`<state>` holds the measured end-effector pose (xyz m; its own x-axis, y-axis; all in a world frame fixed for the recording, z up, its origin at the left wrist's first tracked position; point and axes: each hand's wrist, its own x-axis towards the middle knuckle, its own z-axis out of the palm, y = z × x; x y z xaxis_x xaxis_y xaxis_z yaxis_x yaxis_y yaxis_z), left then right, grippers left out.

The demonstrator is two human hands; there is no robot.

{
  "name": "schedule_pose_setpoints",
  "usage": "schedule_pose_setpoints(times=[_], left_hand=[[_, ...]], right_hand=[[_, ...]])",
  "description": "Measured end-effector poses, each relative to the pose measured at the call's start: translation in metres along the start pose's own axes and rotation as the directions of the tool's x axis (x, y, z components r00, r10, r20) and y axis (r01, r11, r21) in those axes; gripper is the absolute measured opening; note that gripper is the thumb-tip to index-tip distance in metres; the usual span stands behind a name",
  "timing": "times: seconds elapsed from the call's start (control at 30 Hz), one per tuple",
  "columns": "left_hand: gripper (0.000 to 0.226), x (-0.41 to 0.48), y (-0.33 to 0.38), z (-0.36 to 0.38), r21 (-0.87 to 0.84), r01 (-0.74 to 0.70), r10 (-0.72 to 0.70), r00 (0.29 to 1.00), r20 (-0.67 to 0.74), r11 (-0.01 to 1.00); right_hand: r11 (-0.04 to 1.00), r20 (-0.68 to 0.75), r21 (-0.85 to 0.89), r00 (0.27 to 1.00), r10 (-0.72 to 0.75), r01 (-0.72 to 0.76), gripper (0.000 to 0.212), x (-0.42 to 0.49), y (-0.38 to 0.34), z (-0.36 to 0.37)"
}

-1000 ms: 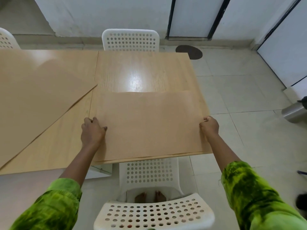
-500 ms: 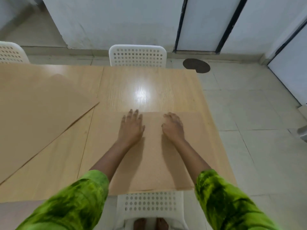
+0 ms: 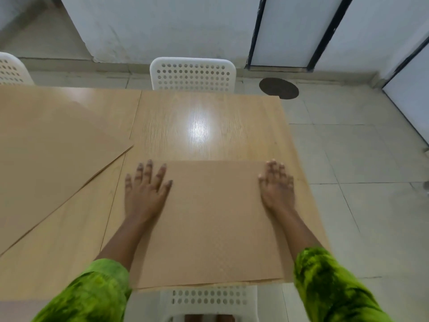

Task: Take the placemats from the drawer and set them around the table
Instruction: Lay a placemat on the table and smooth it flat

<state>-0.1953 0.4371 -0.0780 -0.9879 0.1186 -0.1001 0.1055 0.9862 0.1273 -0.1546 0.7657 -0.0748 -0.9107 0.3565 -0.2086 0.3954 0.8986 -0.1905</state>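
The thin tan rectangular placemat (image 3: pixel 213 219) lies flat at my near edge of the pale wooden table (image 3: pixel 209 126). It looks light, fairly stiff and slippery, best pinched at its side edges. My left hand (image 3: pixel 145 194) and right hand (image 3: pixel 277 189) press it flat with fingers spread, gripping nothing.

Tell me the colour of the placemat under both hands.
Plain tan, slightly duller than the wooden table; the placemat shows best in the head view.
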Motion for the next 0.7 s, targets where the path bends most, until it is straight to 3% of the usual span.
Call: schedule_pose_setpoints(times=[0.1,0.23,0.37,0.47,0.7], left_hand=[[0.062,0.001,-0.012,-0.002,0.001,0.027,-0.027,1.000,0.004,1.000],[0.060,-0.007,-0.004,-0.015,0.016,0.015,-0.016,0.999,0.046,1.000],[0.061,-0.070,0.055,-0.011,-0.044,-0.238,0.239,0.971,0.013,0.970],[0.060,-0.119,0.095,0.008,-0.098,-0.326,0.334,0.939,0.079,0.940],[0.057,-0.128,0.060,0.019,0.005,-0.259,0.258,0.965,0.043,0.966]], right_hand=[[0.999,0.014,0.000,0.998,0.054,-0.054,0.056,0.003,0.025,-0.008],[0.998,0.031,0.014,0.997,0.064,-0.065,0.059,-0.017,0.006,-0.019],[0.974,0.015,0.135,0.982,-0.186,0.182,0.066,-0.106,-0.050,0.001],[0.952,0.127,0.129,0.948,-0.292,0.276,0.060,-0.157,-0.073,0.032],[0.967,0.075,0.047,0.965,-0.252,0.249,0.064,-0.155,-0.051,0.044]])
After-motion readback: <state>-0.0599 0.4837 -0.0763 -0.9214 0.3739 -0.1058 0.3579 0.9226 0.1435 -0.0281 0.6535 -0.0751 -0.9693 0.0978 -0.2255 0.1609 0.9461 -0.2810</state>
